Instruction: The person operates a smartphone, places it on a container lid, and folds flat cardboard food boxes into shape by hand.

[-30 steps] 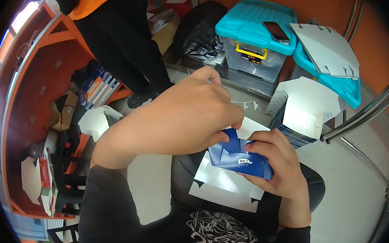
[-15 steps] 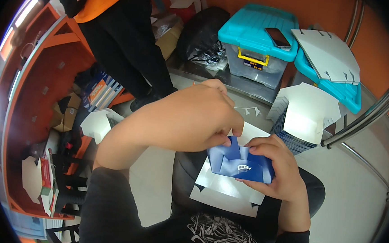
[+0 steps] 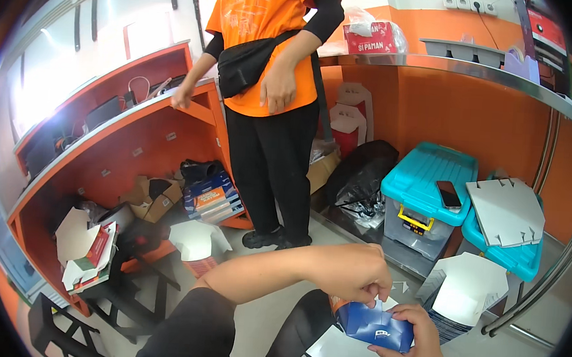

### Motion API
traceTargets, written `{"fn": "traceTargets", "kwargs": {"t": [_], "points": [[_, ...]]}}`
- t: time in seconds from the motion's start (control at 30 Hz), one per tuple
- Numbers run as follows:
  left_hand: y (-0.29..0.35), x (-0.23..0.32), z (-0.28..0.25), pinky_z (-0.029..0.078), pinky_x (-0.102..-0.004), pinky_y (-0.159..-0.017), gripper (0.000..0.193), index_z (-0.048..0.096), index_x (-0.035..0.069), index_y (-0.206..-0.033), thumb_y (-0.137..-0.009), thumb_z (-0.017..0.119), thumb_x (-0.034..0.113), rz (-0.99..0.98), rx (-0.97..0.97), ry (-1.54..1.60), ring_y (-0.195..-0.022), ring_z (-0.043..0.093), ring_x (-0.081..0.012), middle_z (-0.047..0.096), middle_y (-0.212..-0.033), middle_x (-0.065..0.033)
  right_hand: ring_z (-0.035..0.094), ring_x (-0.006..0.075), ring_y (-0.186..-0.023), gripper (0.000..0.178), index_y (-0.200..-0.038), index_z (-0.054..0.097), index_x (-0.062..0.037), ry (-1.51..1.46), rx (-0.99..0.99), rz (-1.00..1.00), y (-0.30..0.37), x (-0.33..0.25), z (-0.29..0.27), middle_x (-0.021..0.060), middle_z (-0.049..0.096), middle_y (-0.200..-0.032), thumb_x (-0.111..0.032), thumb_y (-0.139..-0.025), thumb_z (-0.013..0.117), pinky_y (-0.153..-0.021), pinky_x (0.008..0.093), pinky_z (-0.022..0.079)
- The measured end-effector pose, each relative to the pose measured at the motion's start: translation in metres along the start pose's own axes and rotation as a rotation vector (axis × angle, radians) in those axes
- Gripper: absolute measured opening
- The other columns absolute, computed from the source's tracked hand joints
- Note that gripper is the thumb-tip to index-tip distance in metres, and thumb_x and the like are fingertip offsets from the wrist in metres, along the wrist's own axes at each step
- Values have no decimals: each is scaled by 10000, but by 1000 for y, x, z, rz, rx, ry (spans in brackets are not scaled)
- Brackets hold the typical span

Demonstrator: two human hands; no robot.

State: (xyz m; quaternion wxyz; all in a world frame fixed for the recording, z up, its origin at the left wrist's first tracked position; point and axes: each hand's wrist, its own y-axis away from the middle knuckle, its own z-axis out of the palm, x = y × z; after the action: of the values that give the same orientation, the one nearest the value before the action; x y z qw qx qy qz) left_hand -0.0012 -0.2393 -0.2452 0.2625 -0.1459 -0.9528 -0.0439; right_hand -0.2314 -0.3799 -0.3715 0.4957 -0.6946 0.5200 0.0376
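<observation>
Above my lap I hold a small blue cardboard box (image 3: 376, 325) with a little white label on its front and some orange at its left side. My right hand (image 3: 420, 344) is closed round the box's right end, thumb on top and fingers below. From the left my left hand (image 3: 357, 273) reaches over, its fingertips pinched at the flaps along the top edge. What lies right under those fingertips is partly hidden. Beneath the box, a flat white card sheet (image 3: 346, 356) rests across my thighs.
A nested stack of open cartons (image 3: 469, 291) stands at my right. Behind are a turquoise-lidded bin (image 3: 429, 175) with a phone (image 3: 448, 195) on it, and flat card sheets (image 3: 506, 210). A person in orange (image 3: 267, 71) stands ahead. A black stool (image 3: 56, 328) is at left.
My view has tilted up and swung left, showing more of the standing person and room. Both hands stay on the blue box; the left fingers are now pinched at its top edge.
</observation>
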Motion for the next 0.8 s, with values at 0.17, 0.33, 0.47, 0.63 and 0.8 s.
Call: {"fn": "traceTargets", "kwargs": {"t": [0.17,0.33,0.47,0.63,0.8], "points": [[-3,-4,-3,426,-383,-1009,170,800,34,-1003,-887,817,157,39,2,-34,-819,711,-230,758,-859,-51,695,284,-1014,790,-1237,575,-79,12,3,-12,-5,4,-2,153,697,-1159,-211,-626,1058,-842,372,557],[-4,-3,-4,431,-387,-1005,175,799,33,-999,-877,822,157,54,-3,-35,-818,707,-236,753,-852,-49,703,284,-1024,782,-1233,587,-77,7,-4,5,-6,2,-4,150,702,-1154,-227,-628,1058,-866,372,564],[-6,-2,-2,444,-387,-987,166,799,34,-993,-872,823,144,60,-28,-34,-820,703,-244,752,-850,-53,711,306,-1053,749,-1243,615,-76,-34,-19,49,-6,-5,-5,135,712,-1178,-247,-654,1045,-904,395,565],[-13,-5,2,449,-388,-987,128,794,46,-963,-874,819,135,94,-39,70,-822,704,-248,752,-833,-49,708,333,-1077,718,-1267,636,-70,-111,-12,98,-6,-3,-3,132,712,-1190,-274,-696,1022,-915,418,571],[-17,2,6,453,-403,-1019,123,760,64,-986,-883,794,123,162,30,-174,-830,712,-260,751,-844,-52,701,359,-1046,682,-1256,627,-76,-77,-29,81,-9,1,-3,159,697,-1152,-287,-726,1001,-885,423,577]]}}
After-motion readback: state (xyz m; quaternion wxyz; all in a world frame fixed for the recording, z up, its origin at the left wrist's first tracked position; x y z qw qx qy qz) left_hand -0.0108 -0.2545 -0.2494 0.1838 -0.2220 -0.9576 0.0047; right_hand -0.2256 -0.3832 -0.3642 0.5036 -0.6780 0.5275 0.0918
